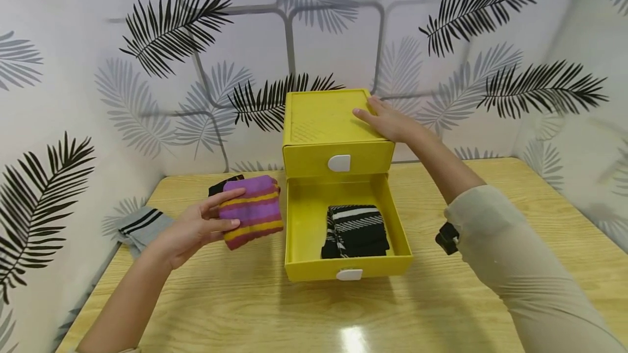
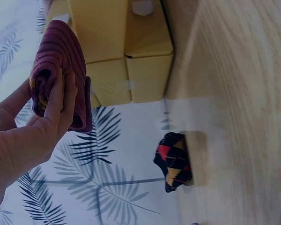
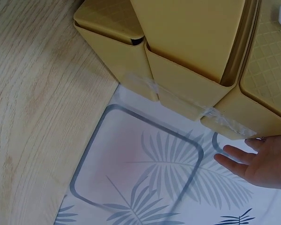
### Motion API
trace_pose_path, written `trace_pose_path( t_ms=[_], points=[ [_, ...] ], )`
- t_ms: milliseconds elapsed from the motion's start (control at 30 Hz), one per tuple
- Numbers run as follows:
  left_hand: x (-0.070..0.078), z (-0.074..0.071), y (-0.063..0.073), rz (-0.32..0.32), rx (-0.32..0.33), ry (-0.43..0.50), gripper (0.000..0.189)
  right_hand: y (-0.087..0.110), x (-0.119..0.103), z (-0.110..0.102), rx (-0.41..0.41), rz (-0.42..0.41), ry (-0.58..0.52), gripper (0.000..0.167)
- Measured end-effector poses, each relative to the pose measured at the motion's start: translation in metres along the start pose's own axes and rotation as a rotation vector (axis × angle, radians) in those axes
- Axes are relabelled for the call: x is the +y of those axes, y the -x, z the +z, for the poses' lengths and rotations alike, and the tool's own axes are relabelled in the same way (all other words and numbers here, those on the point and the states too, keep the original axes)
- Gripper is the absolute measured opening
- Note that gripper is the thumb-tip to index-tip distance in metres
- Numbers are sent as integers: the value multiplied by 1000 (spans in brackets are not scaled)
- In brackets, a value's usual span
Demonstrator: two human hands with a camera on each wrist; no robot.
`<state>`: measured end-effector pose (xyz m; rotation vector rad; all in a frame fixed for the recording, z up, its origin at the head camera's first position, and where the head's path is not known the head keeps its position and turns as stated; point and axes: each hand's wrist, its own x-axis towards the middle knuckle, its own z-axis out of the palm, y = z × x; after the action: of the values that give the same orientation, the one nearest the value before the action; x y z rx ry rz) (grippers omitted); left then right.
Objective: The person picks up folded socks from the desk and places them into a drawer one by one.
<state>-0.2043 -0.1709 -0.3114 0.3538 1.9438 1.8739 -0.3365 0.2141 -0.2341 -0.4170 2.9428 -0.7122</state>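
My left hand [image 1: 193, 230] grips a folded knit sock bundle [image 1: 252, 208] in purple, yellow and maroon stripes, thumb on one side and fingers on the other. It is held in the air just left of a yellow drawer unit [image 1: 326, 116]. The left wrist view shows the bundle's [image 2: 63, 51] ribbed, rolled edge. My right hand [image 1: 390, 119] rests on the unit's top right edge, its fingers extended. The unit's middle drawer [image 1: 306, 206] is pulled out, and a folded black-and-white patterned knit bundle [image 1: 360, 233] lies in its right part.
A grey sock [image 1: 142, 227] with black stripes lies at the table's left edge. Behind the left hand a dark argyle bundle [image 2: 173, 161] sits near the wall. White tabs [image 1: 339, 163] mark the drawer fronts. Leaf-patterned wall covering [image 1: 333, 48] stands behind the wooden table [image 1: 221, 298].
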Motion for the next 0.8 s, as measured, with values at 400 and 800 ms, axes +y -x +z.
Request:
trace_pose_path(
  t_ms=[400,800],
  points=[
    [18,38,9,28,-69,75,60,-1,1,-1,18,-13,-6,80],
    [13,70,-15,15,-109,39,59,-2,1,0,20,-14,-3,80]
  ],
)
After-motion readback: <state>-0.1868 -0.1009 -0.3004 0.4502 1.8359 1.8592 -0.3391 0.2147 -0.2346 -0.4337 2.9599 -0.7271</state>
